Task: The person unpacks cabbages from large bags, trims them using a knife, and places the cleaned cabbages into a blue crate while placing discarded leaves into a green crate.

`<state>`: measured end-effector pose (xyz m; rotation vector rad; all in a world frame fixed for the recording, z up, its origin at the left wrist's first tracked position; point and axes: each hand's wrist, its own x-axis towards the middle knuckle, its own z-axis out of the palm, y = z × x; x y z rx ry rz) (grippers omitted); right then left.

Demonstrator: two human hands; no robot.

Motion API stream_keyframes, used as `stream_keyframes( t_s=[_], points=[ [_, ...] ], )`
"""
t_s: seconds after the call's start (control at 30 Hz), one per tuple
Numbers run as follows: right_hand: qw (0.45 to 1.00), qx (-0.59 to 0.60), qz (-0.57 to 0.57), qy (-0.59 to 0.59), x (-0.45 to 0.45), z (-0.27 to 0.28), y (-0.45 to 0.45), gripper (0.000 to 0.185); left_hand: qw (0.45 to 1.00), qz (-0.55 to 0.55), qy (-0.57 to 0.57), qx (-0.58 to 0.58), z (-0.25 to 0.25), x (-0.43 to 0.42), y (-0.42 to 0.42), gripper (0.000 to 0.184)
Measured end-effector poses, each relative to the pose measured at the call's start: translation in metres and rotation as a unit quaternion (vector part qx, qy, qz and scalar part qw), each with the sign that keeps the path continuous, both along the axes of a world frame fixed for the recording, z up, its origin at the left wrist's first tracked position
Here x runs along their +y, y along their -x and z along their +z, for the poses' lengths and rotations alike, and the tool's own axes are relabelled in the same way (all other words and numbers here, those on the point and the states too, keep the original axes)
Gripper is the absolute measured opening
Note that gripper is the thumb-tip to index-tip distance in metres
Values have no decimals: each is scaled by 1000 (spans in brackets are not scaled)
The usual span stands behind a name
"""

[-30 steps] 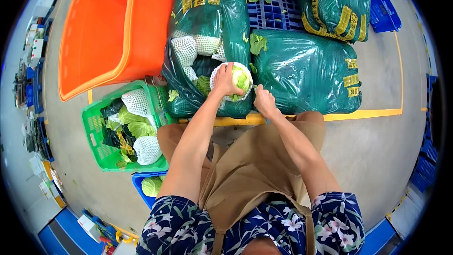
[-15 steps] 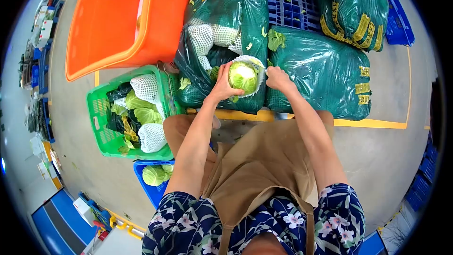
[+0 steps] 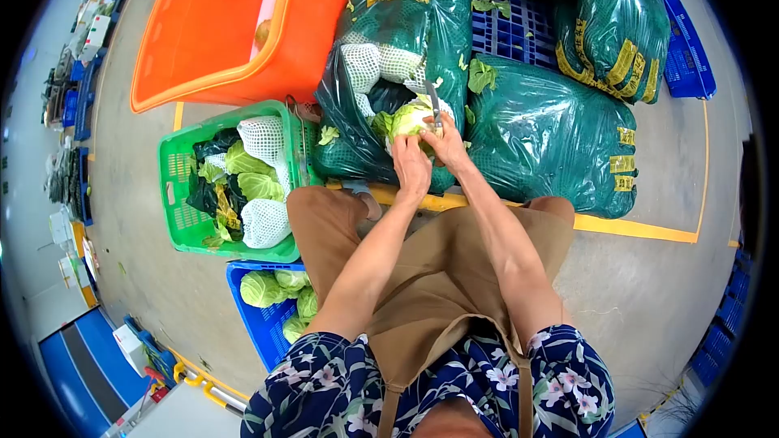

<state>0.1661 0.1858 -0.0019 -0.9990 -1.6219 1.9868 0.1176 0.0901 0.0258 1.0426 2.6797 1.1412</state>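
Observation:
A pale green cabbage (image 3: 406, 119) is in front of me, over the opened dark green bag (image 3: 345, 134). My left hand (image 3: 412, 166) is closed on its near side, fingertips pressed against the leaves. My right hand (image 3: 446, 144) grips a knife (image 3: 433, 97), its blade pointing up and away from me. The fingers of that hand also touch the cabbage's right side. Part of the cabbage is hidden by both hands. In the bag's opening lie several cabbages in white foam nets (image 3: 361, 65).
On the left stand a green crate (image 3: 182, 231) with foam nets and loose leaves, and a blue crate (image 3: 251, 320) holding cabbages. Behind is a large orange bin (image 3: 308, 49). Another full green bag (image 3: 552, 138) lies to the right, by a blue pallet (image 3: 511, 32).
The foam net around the cabbage is no longer plainly visible. My left hand moved to the cabbage's near side. My right hand moved left onto it, and the knife blade now shows.

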Motion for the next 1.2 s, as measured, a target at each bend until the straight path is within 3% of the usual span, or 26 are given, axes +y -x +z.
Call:
stream_keyframes(
  t_s=[0.03,0.07,0.27,0.3,0.37,0.4,0.5,0.53,0.57,0.63,0.7,0.73,0.77,0.83,0.9,0.97,1.03,1.13,1.2],
  points=[
    [999,45,-19,-14,-3,2,1,46,999,4,-18,-48,-5,-1,-4,27],
    [997,24,12,77,-1,8,-3,41,995,8,-36,-97,-10,-3,-8,26],
    [999,22,-50,0,-10,-14,-4,37,932,-57,-117,-339,-19,-16,13,27],
    [999,6,-53,-2,-11,-13,-5,39,948,-30,-81,-306,-19,-19,21,24],
    [998,5,-56,-9,-13,-7,-7,42,971,45,-117,-202,-11,-5,39,24],
    [998,3,-67,-10,-13,-7,-9,42,983,17,-95,-157,-26,5,48,39],
    [996,-2,-89,9,-10,-14,-13,43,992,27,116,-33,-6,33,42,68],
    [996,-6,-89,9,-10,-13,-15,43,988,40,144,-40,-9,40,42,86],
    [996,-10,-87,10,-10,-12,-16,43,984,51,164,-44,-12,43,45,87],
    [980,-81,-154,-97,-8,-39,-16,26,975,74,203,-51,-14,45,58,89],
    [948,-164,-197,-187,-1,-73,-24,16,957,20,244,-154,-15,46,84,98],
    [942,-179,-201,-199,1,-68,-23,8,942,-5,265,-207,-18,44,96,103],
    [950,-160,-210,-165,7,-73,-18,11,922,-29,286,-260,-25,41,104,109],
    [962,-159,-171,-145,24,-57,-9,20,921,-60,261,-285,-33,32,107,115],
    [976,-79,-105,-173,41,-24,10,37,928,-78,236,-278,-27,19,89,114],
    [989,-8,29,-145,49,-4,25,57,947,-79,203,-235,-12,8,72,113],
    [956,-44,149,-247,53,-30,28,57,962,-77,145,-219,-10,-6,63,111],
    [985,-75,80,-131,45,-70,38,41,971,-87,103,-198,-17,-29,59,108],
    [942,-192,81,-264,37,-47,44,36,973,-84,93,-194,-16,-44,49,109]
  ],
)
